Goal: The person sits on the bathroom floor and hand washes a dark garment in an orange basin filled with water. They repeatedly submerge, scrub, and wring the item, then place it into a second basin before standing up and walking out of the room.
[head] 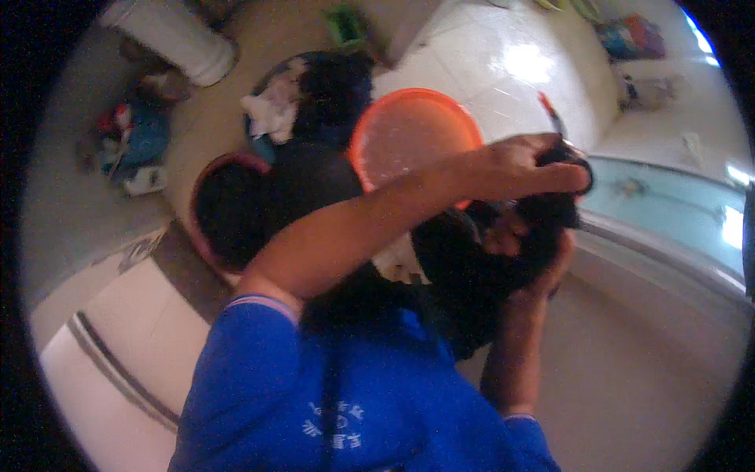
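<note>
My left hand (531, 165) reaches across my body to the right, its fingers closed around a bunched dark item (554, 209), probably black cloth. A thin dark stick with a red tip (545, 106) shows just above that hand; whether I hold it is unclear. My right hand (557, 259) is lower and partly hidden, gripping the black cloth (472, 271) from below. This cloth hangs between my forearms and over my lap. Beyond my left forearm stands an orange basin (360, 144) with cloudy, sudsy water (413, 135).
A blue tub (259, 144) holds dark and pale clothes. Nearer is a reddish basin (203, 236) with dark contents. A white cylindrical container (177, 41) and a green plastic container (345, 26) stand farther off. Right of my hands lies a ledge (649, 242) beside a pale blue panel (666, 189).
</note>
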`<action>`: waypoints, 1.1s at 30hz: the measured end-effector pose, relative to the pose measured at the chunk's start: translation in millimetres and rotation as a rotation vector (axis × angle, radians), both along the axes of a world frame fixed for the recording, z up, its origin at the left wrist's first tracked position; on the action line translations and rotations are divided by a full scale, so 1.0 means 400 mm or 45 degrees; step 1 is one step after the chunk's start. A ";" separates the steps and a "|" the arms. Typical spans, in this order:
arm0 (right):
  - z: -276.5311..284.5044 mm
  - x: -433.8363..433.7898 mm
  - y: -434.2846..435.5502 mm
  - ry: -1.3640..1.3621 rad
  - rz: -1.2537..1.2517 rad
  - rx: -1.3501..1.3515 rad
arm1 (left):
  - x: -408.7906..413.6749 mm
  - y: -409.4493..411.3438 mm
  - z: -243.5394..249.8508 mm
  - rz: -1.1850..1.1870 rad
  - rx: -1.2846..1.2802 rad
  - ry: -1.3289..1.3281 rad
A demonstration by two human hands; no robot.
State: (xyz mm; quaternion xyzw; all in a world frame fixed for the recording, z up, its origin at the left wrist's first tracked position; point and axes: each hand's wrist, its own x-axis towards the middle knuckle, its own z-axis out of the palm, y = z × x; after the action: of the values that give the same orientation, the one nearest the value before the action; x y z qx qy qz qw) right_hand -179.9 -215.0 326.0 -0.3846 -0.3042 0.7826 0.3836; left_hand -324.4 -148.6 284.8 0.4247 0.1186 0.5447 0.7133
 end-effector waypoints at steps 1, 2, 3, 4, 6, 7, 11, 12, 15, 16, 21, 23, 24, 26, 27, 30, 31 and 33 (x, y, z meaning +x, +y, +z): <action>-0.015 -0.036 -0.024 -0.096 -0.100 -0.001 | -0.007 -0.009 -0.031 0.077 -0.050 0.082; -0.036 -0.064 -0.045 -0.186 -0.210 -0.005 | -0.039 -0.022 -0.029 0.093 -0.066 0.223; -0.052 -0.088 -0.056 -0.262 -0.192 -0.042 | -0.073 -0.037 -0.028 0.111 -0.084 0.375; -0.071 -0.115 -0.064 -0.328 -0.167 -0.087 | -0.100 -0.051 -0.040 0.123 -0.156 0.329; -0.107 -0.144 -0.063 -0.522 -0.069 -0.137 | -0.119 -0.051 -0.106 0.252 -0.204 0.383; -0.109 -0.099 -0.036 -0.649 0.045 -0.149 | -0.029 -0.022 -0.084 0.372 -0.078 0.536; -0.087 -0.069 0.027 -1.087 0.254 0.023 | -0.038 -0.009 -0.172 0.451 -0.120 0.802; -0.109 -0.070 0.032 -1.116 0.284 0.200 | -0.048 -0.010 -0.176 0.400 -0.206 0.823; -0.125 -0.102 -0.016 -1.281 0.293 0.404 | -0.068 -0.048 -0.181 0.414 -0.284 0.818; -0.117 -0.082 0.010 -1.399 0.388 0.507 | -0.050 -0.054 -0.166 0.403 -0.407 0.802; -0.189 0.015 0.069 -1.720 0.427 0.549 | 0.026 -0.020 -0.134 0.413 -0.625 0.848; -0.143 -0.012 0.074 -1.811 0.503 0.450 | 0.046 0.010 -0.231 0.458 -0.659 0.832; -0.143 -0.008 0.071 -1.813 0.516 0.462 | 0.050 0.015 -0.241 0.486 -0.573 0.901; -0.152 -0.001 0.071 -1.814 0.548 0.489 | 0.056 0.018 -0.262 0.479 -0.580 0.993; -0.159 0.006 0.070 -1.802 0.544 0.510 | 0.060 0.017 -0.256 0.476 -0.584 1.038; -0.167 0.016 0.069 -1.804 0.556 0.537 | 0.066 0.011 -0.243 0.489 -0.508 1.110; -0.160 0.015 0.072 -1.831 0.574 0.523 | 0.069 0.013 -0.248 0.496 -0.496 1.133; -0.140 0.008 0.074 -1.838 0.608 0.514 | 0.071 0.020 -0.265 0.507 -0.478 1.184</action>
State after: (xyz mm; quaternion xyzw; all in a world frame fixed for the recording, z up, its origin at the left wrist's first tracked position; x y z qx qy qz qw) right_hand -176.8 -185.5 269.8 -0.6449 -0.6889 0.3299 -0.0251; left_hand -296.1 -140.6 178.9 0.4557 0.5954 0.3933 0.5321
